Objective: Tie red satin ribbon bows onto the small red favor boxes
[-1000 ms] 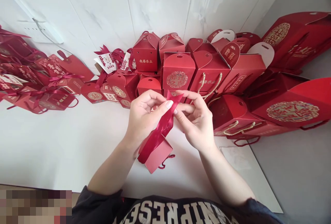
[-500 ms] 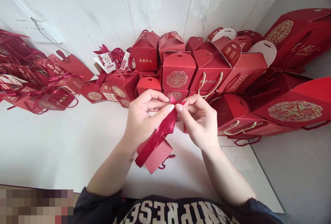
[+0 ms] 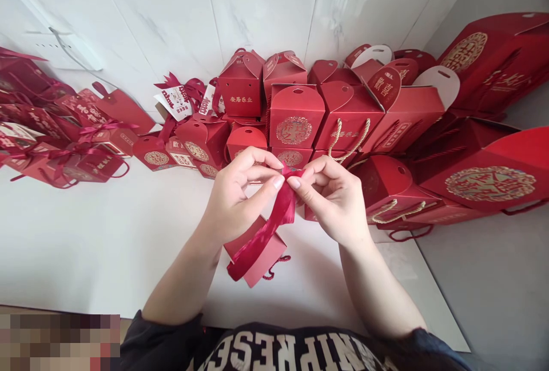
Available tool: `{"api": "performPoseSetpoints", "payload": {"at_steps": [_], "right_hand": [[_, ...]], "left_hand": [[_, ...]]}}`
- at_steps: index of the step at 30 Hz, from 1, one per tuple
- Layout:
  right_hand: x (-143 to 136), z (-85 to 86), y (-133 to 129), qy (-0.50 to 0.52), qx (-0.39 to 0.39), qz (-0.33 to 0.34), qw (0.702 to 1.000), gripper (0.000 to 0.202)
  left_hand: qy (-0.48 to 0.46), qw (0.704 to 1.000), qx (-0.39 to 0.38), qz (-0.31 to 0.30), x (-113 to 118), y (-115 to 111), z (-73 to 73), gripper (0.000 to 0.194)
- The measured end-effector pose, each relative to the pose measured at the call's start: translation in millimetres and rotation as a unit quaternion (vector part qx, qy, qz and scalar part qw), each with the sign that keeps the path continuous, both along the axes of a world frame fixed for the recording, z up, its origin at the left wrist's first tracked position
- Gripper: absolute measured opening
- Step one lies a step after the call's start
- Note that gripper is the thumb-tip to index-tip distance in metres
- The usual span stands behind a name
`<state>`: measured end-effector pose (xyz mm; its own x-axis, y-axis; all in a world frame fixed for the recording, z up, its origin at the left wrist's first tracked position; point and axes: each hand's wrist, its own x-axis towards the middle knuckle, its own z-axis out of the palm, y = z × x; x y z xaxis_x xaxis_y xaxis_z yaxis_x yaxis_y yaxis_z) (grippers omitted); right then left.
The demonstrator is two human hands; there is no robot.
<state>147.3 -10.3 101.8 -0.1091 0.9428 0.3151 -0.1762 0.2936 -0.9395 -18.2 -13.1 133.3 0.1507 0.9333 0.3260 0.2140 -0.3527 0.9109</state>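
Note:
Between my two hands is a dark red satin ribbon [image 3: 266, 234], its tail hanging down to the lower left. The fingertips of my left hand [image 3: 244, 194] pinch it at the top, where it is folded over. From the other side, my right hand [image 3: 337, 196] pinches the same spot between thumb and fingers, and the thumbs nearly meet. Below the ribbon sits a small red gift box [image 3: 261, 265] on the white table [image 3: 128, 239], partly covered by the tail. A red cord loop [image 3: 278, 265] sticks out at its right side.
Stacked red gift boxes [image 3: 297, 114] stand along the tiled wall behind my hands. Larger red boxes [image 3: 489, 182] fill the right side. Ribboned red boxes [image 3: 92, 162] lie at the left, near a wall socket [image 3: 68, 51] with a cable.
My right hand has shifted slightly right and down. The ribbon's top is folded differently between the fingertips, and its tail hangs narrower and more curved, exposing more of the box.

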Motion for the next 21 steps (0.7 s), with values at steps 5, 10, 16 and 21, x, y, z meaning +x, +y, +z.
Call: {"api": "performPoseSetpoints", "payload": {"at_steps": [5,10,16,21], "right_hand": [[1,2.7,-1,-0.011,0.004,-0.011,1.000,0.021],[3,5.0,-3,-0.109,0.072,-0.075,0.989,0.016],[5,13.8,-1,-0.071,0.097,-0.042,0.992,0.007],[12,33.6,0,-0.062,0.090,-0.029,0.994,0.013]], "left_hand": [[0.014,1.000,0.009,0.014,-2,2,-1.4,0.015],[0.001,1.000,0.010,0.022,1,1,-4.2,0.014],[0.039,0.992,-0.013,-0.121,-22,10,-8.5,0.039],[0.133,0.922,-0.107,-0.348,-52,17,-39.9,0.092]]}}
